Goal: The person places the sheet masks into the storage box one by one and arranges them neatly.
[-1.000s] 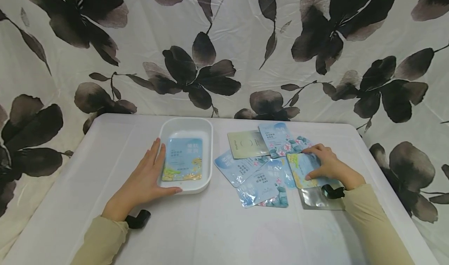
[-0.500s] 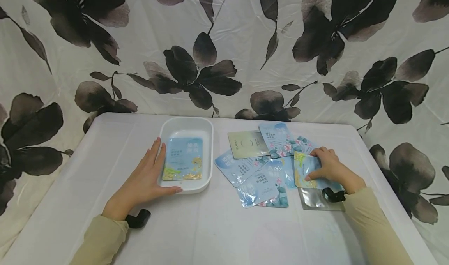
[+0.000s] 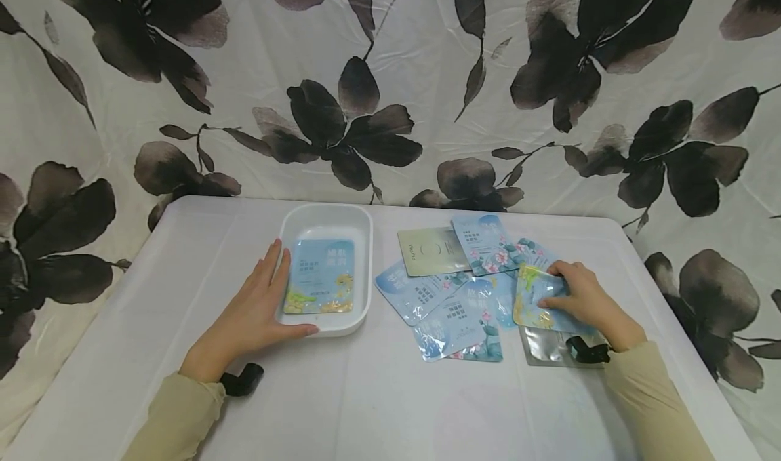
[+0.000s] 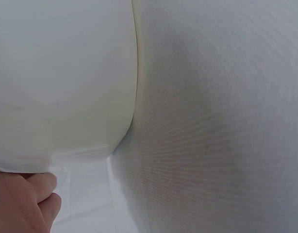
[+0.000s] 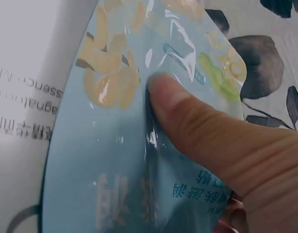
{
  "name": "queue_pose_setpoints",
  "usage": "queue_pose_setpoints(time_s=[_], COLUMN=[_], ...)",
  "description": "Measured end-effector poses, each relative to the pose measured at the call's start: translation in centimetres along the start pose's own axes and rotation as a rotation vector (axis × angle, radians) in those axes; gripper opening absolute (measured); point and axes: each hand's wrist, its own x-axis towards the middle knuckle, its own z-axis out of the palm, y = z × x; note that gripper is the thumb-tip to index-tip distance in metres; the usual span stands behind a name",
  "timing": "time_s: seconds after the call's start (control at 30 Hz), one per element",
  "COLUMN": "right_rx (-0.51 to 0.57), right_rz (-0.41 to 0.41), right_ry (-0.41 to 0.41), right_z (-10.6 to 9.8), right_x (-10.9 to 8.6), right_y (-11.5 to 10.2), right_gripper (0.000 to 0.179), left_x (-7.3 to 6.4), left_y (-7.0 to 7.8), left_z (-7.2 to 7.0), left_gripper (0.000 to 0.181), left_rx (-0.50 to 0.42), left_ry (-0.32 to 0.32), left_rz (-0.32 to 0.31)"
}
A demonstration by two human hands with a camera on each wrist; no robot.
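One blue packet [image 3: 531, 308] with yellow and green designs is bending in the right hand [image 3: 586, 302], whose thumb is pressing its printed face while the fingers are curling behind it. It is hanging over a silver packet [image 3: 546, 346] that is lying on the table [image 3: 390, 407], to the right of the loose pile. Several flowered packets [image 3: 448, 329], blue with pink blossoms, are overlapping there, and one of them is covering a corner of a pale green packet [image 3: 427, 254]. Well to the left, a white tray [image 3: 320, 224] is holding a second packet [image 3: 320, 274] of the blue and yellow kind, lying face up. The left hand [image 3: 256, 312] is spreading wide, its straight fingers touching the tray's left side and its thumb reaching along the near rim. Behind the table, a floral cloth [image 3: 451, 135] is hanging, its dark blooms showing against white.
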Motion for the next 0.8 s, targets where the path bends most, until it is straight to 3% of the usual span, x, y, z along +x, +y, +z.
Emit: queue_pose_setpoints(time_s=[0.23, 0.57, 0.8], right_rx=[0.01, -0.03, -0.074], right_rz=[-0.107, -0.12, -0.191], right_ry=[0.083, 0.11, 0.153], right_z=[-1.3, -3.8, -5.1], right_x=[-0.8, -1.8, -2.5], right_y=[0.0, -1.1, -2.0], right_gripper=[0.029, 0.027, 0.029], left_x=[0.0, 0.0, 0.1], left_y=[0.2, 0.2, 0.2], left_z=[-0.1, -0.3, -0.4], left_gripper=[0.137, 0.137, 0.138], left_rx=[0.0, -0.001, -0.009], left_ry=[-0.002, -0.01, -0.014], left_rz=[-0.006, -0.011, -0.015])
